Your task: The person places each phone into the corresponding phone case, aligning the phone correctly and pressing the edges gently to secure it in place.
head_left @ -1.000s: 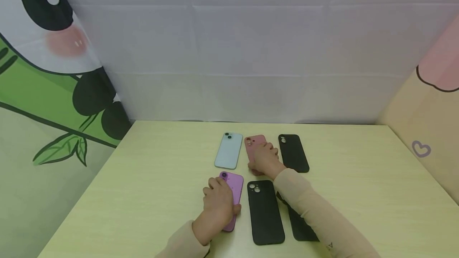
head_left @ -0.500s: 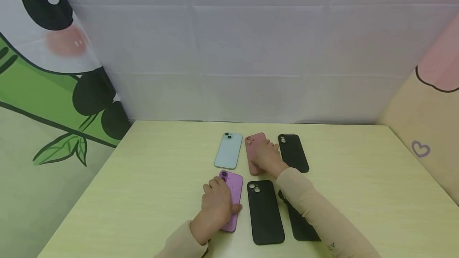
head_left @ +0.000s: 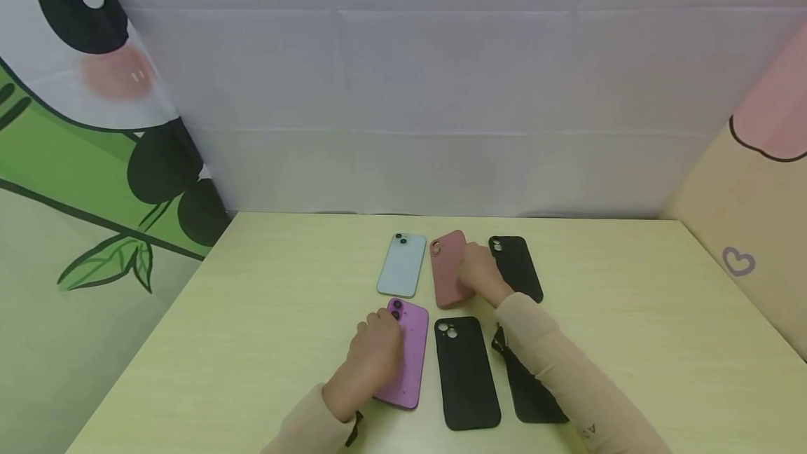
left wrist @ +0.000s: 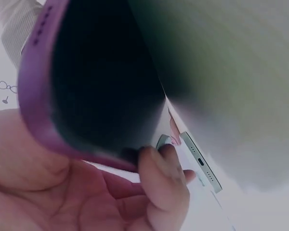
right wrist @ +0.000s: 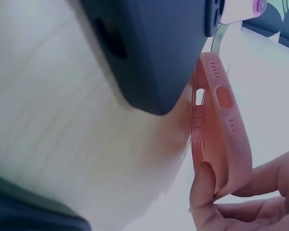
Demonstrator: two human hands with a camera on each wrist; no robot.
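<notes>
Purple phone (head_left: 415,356), tilted over the tabletop (head_left: 265,314): our left hand (head_left: 376,349) is gripping its edge, fingers (left wrist: 164,185) curled. Pink case (head_left: 447,275), near a black case (head_left: 520,268): our right hand (head_left: 482,270) is pinching its edge.

Perhaps a booth, given its cartoon-printed walls (head_left: 82,153).

Far row, rightward: back phone (head_left: 401,268), held case (head_left: 447,272), back case (head_left: 518,268).
Near row, rightward: held phone (head_left: 414,356), middle case (head_left: 468,377), end case (head_left: 531,394) partly under right sleeve (head_left: 567,368).
</notes>
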